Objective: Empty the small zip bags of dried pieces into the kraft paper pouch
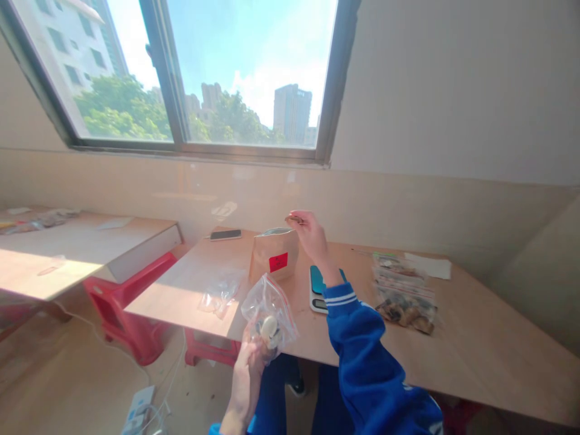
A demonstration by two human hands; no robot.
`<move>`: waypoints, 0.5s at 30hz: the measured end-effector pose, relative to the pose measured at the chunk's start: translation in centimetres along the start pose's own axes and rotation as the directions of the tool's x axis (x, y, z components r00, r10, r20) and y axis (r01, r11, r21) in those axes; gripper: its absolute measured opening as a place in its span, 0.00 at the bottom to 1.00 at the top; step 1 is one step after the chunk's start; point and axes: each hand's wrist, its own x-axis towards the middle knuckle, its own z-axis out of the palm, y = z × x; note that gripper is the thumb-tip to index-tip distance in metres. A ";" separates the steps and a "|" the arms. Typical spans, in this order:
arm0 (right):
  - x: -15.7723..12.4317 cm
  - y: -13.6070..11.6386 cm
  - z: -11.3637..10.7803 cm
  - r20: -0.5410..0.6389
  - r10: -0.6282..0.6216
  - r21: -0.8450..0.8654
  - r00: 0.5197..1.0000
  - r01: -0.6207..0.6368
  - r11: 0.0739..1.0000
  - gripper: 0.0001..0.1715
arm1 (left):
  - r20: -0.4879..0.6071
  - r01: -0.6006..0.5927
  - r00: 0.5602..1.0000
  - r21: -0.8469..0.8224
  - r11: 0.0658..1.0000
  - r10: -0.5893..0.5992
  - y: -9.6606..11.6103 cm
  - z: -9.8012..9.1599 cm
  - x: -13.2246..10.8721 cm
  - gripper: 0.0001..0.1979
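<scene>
My left hand (247, 374) is closed around the lower part of a clear zip bag (272, 299) with a red seal line, held at the table's front edge. Pale and dark dried pieces (269, 331) show inside it. Up over the right rim of a brown paper pouch (263, 257), my right hand (312, 235) pinches a small flat brown piece (293, 219), its kind too small to make out. The pouch stands upright with its top open and a red label (278, 262) on its front. Under my right forearm lies a digital scale (317, 281) with a teal top, partly hidden.
Filled zip bags (405, 296) and a white paper (428, 266) lie to the right on the table (475, 344). A phone (225, 235) and a clear plastic bag (221, 293) are on the left. Red stools (136, 314) and a power strip (138, 411) with cables sit below.
</scene>
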 end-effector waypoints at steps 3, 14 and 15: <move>2.4 1.5 1.2 0.240 -0.018 -0.139 0.971 0.053 0.989 0.08 | 0.008 -0.028 1.000 -0.039 0.999 0.028 0.1 -0.2 0.3 0.32; 1.6 5.0 2.3 0.421 0.041 -0.338 0.906 0.115 0.934 0.13 | -0.153 0.059 0.985 -0.119 0.991 -0.077 1.1 0.8 0.2 0.35; 1.7 5.1 2.4 0.412 0.055 -0.358 0.910 0.106 0.928 0.13 | -0.160 0.057 0.984 -0.118 0.991 -0.076 1.0 0.7 0.2 0.36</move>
